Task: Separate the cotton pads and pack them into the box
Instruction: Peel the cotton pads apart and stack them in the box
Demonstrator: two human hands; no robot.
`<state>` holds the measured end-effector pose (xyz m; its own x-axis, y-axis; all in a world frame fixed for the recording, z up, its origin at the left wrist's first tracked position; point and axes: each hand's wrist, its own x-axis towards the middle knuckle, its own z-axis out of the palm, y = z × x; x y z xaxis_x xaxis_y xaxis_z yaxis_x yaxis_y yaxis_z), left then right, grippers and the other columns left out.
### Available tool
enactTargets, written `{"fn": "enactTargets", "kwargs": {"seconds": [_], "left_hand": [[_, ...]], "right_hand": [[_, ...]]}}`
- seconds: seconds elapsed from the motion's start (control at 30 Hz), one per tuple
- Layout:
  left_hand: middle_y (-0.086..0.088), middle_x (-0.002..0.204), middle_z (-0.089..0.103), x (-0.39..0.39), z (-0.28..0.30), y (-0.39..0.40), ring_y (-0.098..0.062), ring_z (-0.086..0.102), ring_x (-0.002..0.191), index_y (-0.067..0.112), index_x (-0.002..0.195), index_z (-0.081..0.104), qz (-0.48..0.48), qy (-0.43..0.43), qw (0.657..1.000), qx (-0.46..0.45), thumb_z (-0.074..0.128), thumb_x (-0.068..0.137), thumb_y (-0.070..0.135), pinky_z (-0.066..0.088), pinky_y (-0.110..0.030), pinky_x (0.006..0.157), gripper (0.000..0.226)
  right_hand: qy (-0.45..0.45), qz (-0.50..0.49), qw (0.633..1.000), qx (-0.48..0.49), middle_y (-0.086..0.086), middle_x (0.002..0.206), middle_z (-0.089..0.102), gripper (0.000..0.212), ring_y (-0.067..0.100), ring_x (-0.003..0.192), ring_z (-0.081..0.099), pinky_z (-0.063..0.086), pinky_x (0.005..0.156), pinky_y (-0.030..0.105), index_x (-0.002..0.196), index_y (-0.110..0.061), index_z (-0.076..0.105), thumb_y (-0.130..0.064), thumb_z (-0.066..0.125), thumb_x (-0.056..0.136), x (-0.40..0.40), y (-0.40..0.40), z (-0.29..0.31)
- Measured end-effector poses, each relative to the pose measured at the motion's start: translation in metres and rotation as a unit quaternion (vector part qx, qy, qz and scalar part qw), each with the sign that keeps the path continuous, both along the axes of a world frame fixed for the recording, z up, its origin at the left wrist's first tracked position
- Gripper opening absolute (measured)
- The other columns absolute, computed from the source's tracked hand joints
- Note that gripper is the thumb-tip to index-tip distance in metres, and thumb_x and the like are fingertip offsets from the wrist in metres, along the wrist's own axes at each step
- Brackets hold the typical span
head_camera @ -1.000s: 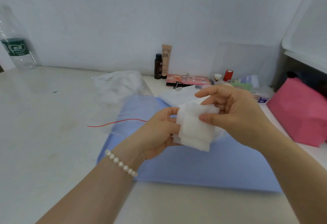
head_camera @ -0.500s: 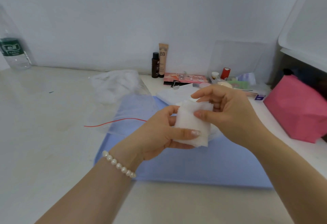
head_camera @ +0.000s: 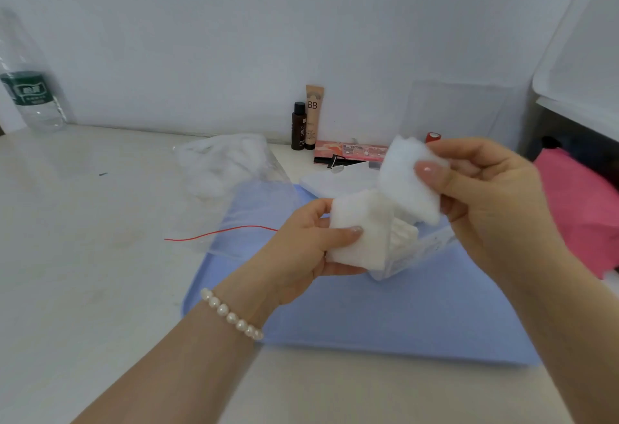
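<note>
The left hand [head_camera: 301, 242] grips a stack of pads [head_camera: 358, 232] over the clear box [head_camera: 418, 249]. The right hand [head_camera: 485, 195] pinches one pad [head_camera: 402, 182], lifted clear above the stack.

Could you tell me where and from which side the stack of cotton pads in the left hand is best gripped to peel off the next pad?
Probably the free right edge of the stack of cotton pads, approached from the right. The left hand pinches its left side, leaving that edge exposed. The right hand holds a separated pad.
</note>
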<state>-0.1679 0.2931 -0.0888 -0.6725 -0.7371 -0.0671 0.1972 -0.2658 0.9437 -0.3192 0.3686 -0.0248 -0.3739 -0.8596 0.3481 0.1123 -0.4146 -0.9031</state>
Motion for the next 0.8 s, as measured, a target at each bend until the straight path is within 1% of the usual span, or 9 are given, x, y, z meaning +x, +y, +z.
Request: {"fn": "enactTargets", "kwargs": {"seconds": [0.07, 0.2, 0.37, 0.47, 0.53, 0.57, 0.63, 0.7, 0.8], "left_hand": [[-0.006, 0.099, 0.068, -0.001, 0.0, 0.0, -0.021, 0.069, 0.082, 0.009, 0.11, 0.056, 0.007, -0.002, 1.0, -0.002, 0.052, 0.089, -0.004, 0.059, -0.036, 0.066, 0.025], [-0.007, 0.096, 0.068, -0.002, 0.003, 0.001, -0.019, 0.07, 0.08, 0.009, 0.111, 0.057, 0.009, -0.004, 1.0, -0.001, 0.048, 0.092, -0.001, 0.059, -0.034, 0.065, 0.024], [-0.019, 0.117, 0.064, -0.003, 0.004, 0.003, -0.035, 0.065, 0.104, 0.005, 0.119, 0.053, 0.014, -0.001, 0.999, 0.031, 0.044, 0.096, 0.009, 0.058, -0.042, 0.077, 0.025], [-0.016, 0.12, 0.064, -0.003, 0.004, 0.001, -0.033, 0.065, 0.104, 0.009, 0.12, 0.056, 0.006, 0.013, 0.999, 0.048, 0.043, 0.094, 0.037, 0.058, -0.042, 0.077, 0.04], [-0.011, 0.113, 0.068, -0.003, 0.003, 0.001, -0.029, 0.067, 0.101, 0.012, 0.118, 0.057, -0.006, 0.017, 0.999, 0.032, 0.048, 0.077, 0.051, 0.058, -0.042, 0.076, 0.058], [-0.008, 0.11, 0.069, -0.003, 0.003, 0.002, -0.027, 0.068, 0.099, 0.012, 0.117, 0.056, -0.011, 0.016, 1.0, 0.009, 0.054, 0.072, 0.046, 0.058, -0.04, 0.075, 0.056], [-0.007, 0.103, 0.069, -0.004, -0.001, 0.003, -0.024, 0.069, 0.094, 0.013, 0.113, 0.053, -0.004, 0.008, 0.999, -0.036, 0.071, 0.071, 0.019, 0.059, -0.037, 0.072, 0.046], [-0.005, 0.096, 0.071, -0.004, -0.005, 0.003, -0.023, 0.069, 0.089, 0.016, 0.109, 0.052, 0.01, 0.003, 0.998, -0.069, 0.078, 0.065, -0.003, 0.059, -0.038, 0.072, 0.054], [0.002, 0.085, 0.073, -0.004, -0.007, 0.004, -0.018, 0.07, 0.084, 0.02, 0.109, 0.051, 0.006, -0.01, 0.994, -0.11, 0.072, 0.058, -0.001, 0.059, -0.036, 0.072, 0.06]], "right_hand": [[0.053, 0.055, 0.996, 0.049, -0.002, 0.062, 0.07, 0.014, 0.01, 0.055, 0.066, 0.051, 0.045, 0.02, 0.062, -0.016, 0.07, -0.01, 0.074, 0.05, 0.007, 0.0, -0.004], [0.2, -0.019, 0.976, 0.087, -0.001, 0.072, 0.066, 0.023, 0.009, 0.052, 0.063, 0.051, 0.043, 0.024, 0.071, -0.015, 0.066, 0.007, 0.073, 0.069, 0.015, -0.007, -0.021], [0.247, -0.044, 0.965, 0.077, -0.001, 0.079, 0.066, 0.025, 0.016, 0.054, 0.065, 0.05, 0.043, 0.022, 0.072, -0.018, 0.064, 0.006, 0.071, 0.073, 0.013, -0.01, -0.031], [0.248, -0.043, 0.965, 0.08, -0.002, 0.079, 0.066, 0.026, 0.018, 0.056, 0.065, 0.051, 0.043, 0.023, 0.071, -0.02, 0.064, 0.006, 0.07, 0.075, 0.013, -0.012, -0.032], [0.244, -0.042, 0.965, 0.085, -0.001, 0.079, 0.065, 0.026, 0.015, 0.052, 0.062, 0.048, 0.041, 0.021, 0.072, -0.02, 0.064, 0.005, 0.07, 0.075, 0.012, -0.012, -0.032], [0.251, -0.046, 0.963, 0.088, -0.001, 0.079, 0.065, 0.026, 0.014, 0.049, 0.059, 0.046, 0.04, 0.02, 0.073, -0.022, 0.064, 0.004, 0.071, 0.075, 0.012, -0.012, -0.032], [0.293, -0.069, 0.949, 0.092, -0.004, 0.077, 0.06, 0.029, 0.008, 0.046, 0.052, 0.045, 0.044, 0.018, 0.077, -0.028, 0.063, -0.002, 0.075, 0.072, 0.012, -0.012, -0.032], [0.348, -0.104, 0.926, 0.105, -0.008, 0.077, 0.052, 0.036, 0.004, 0.052, 0.046, 0.041, 0.052, 0.013, 0.087, -0.035, 0.061, -0.012, 0.08, 0.067, 0.007, -0.012, -0.03], [0.385, -0.082, 0.903, 0.171, -0.008, 0.095, 0.052, 0.056, 0.006, 0.079, 0.049, 0.037, 0.065, 0.016, 0.11, -0.034, 0.054, -0.024, 0.083, 0.063, -0.005, -0.012, -0.022]]}}
